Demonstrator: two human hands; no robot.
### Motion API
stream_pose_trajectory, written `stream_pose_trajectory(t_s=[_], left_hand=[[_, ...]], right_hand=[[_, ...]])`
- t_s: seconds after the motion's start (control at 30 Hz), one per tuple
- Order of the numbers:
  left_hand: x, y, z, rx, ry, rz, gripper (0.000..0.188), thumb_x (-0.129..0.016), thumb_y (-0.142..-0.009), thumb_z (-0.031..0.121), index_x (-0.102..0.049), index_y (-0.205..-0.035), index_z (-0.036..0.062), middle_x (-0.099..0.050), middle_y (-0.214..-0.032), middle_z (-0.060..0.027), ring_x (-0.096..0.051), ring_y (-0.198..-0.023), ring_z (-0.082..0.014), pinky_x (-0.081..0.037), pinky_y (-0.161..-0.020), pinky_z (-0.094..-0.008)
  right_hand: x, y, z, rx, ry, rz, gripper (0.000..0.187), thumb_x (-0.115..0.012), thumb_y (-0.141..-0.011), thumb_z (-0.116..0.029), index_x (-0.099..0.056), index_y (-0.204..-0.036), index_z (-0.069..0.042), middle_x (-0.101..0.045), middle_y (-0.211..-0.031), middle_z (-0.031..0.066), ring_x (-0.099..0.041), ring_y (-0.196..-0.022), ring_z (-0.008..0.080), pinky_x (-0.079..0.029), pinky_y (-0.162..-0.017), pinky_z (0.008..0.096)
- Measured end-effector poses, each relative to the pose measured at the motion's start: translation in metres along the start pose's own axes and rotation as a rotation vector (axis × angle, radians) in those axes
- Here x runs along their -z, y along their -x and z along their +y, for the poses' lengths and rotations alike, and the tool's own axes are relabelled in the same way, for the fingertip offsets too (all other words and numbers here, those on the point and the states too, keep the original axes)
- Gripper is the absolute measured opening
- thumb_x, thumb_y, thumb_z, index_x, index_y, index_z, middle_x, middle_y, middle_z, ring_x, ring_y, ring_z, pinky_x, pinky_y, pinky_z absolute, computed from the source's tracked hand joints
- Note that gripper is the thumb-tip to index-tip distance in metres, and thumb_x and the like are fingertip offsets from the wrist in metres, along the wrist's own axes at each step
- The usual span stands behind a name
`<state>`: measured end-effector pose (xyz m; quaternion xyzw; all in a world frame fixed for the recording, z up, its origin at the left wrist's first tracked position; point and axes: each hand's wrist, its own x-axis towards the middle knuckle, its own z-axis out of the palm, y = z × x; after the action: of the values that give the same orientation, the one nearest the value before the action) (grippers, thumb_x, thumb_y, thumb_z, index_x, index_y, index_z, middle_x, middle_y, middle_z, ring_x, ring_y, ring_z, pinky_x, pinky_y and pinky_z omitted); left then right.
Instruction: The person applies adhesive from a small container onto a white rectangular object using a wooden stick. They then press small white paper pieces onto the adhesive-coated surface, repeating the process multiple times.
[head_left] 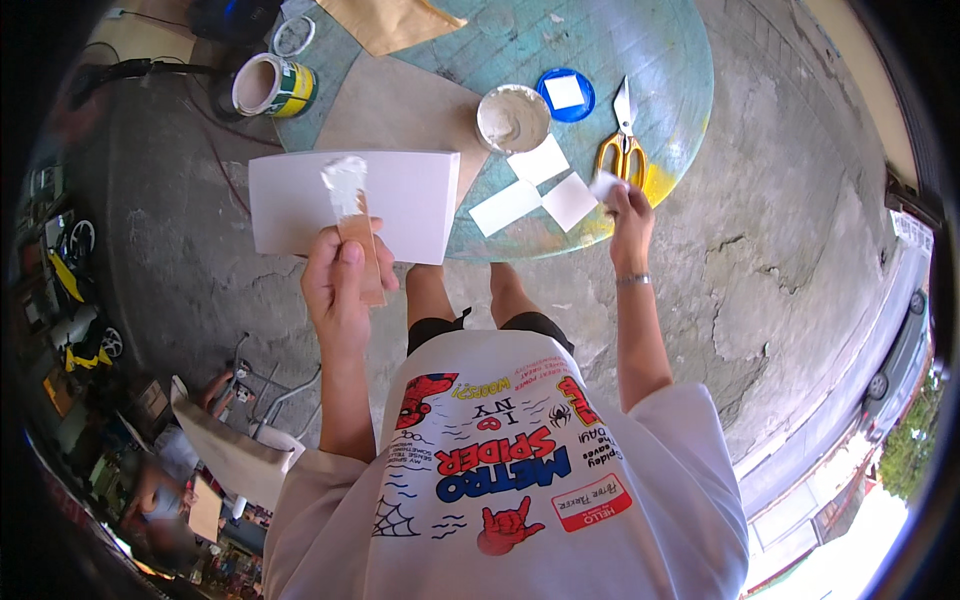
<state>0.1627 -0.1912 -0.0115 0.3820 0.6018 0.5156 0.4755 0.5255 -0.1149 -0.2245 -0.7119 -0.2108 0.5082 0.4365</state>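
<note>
My left hand [345, 270] is closed round a flat brown strip [362, 262] of wood or card, held upright. Thick white paste [346, 180] coats its far end. Behind the strip, a white board or box [415, 195] lies at the near left edge of the table; I cannot tell whether my fingers touch it. Over the near right edge, my right hand [632, 215] pinches a small white piece of paper or card [604, 187]. Close by on the table lie several white pieces [506, 207] and scissors with yellow handles [622, 150].
An open tub of whitish paste [513, 120] stands on the round greenish table [660, 60]. A blue lid [570, 95] beside it bears a white square. Brown sheets [395, 105] lie farther left, near an open yellow-green can [275, 85]. A white chair [235, 450] stands at my left.
</note>
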Motion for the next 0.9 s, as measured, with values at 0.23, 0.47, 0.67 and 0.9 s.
stream_pose_trajectory(t_s=[0.23,0.47,0.67,0.9], left_hand=[[-0.015,0.028,-0.001,0.087,-0.138,-0.167,0.023,-0.054,-0.106,0.016,-0.065,-0.111,-0.0034,-0.070,-0.087,-0.0078,-0.058,-0.065,-0.0079,-0.047,-0.060,-0.0226],[-0.027,0.040,-0.018,0.161,-0.240,-0.393,0.022,-0.057,-0.105,0.016,-0.067,-0.111,-0.0026,-0.070,-0.085,-0.0052,-0.057,-0.065,-0.0064,-0.046,-0.060,-0.0227],[-0.057,0.045,-0.082,0.198,-0.280,-0.448,0.021,-0.065,-0.101,0.015,-0.070,-0.112,-0.0020,-0.071,-0.083,-0.0118,-0.066,-0.069,-0.0149,-0.048,-0.062,-0.0295],[-0.086,0.038,-0.142,0.226,-0.380,-0.250,0.021,-0.071,-0.099,0.023,-0.071,-0.102,0.0026,-0.065,-0.068,-0.0096,-0.058,-0.053,-0.0162,-0.044,-0.053,-0.0318]], right_hand=[[-0.060,-0.058,-0.021,0.424,0.330,0.036,0.027,-0.067,-0.100,-0.021,-0.071,-0.112,0.003,-0.073,-0.100,0.0115,-0.069,-0.083,0.0195,-0.055,-0.070,0.0327],[-0.043,0.010,0.015,0.644,0.905,-0.234,0.024,-0.076,-0.092,-0.013,-0.069,-0.114,-0.004,-0.068,-0.094,0.0125,-0.067,-0.079,0.0291,-0.055,-0.073,0.0411],[-0.041,0.023,0.027,0.831,1.058,0.073,0.036,-0.080,-0.087,-0.023,-0.067,-0.115,-0.005,-0.064,-0.103,0.0149,-0.063,-0.096,0.0354,-0.052,-0.087,0.0461],[-0.072,0.040,0.038,0.695,1.136,-0.246,0.053,-0.088,-0.078,-0.034,-0.061,-0.113,-0.004,-0.060,-0.107,0.0154,-0.057,-0.103,0.0380,-0.047,-0.092,0.0476]])
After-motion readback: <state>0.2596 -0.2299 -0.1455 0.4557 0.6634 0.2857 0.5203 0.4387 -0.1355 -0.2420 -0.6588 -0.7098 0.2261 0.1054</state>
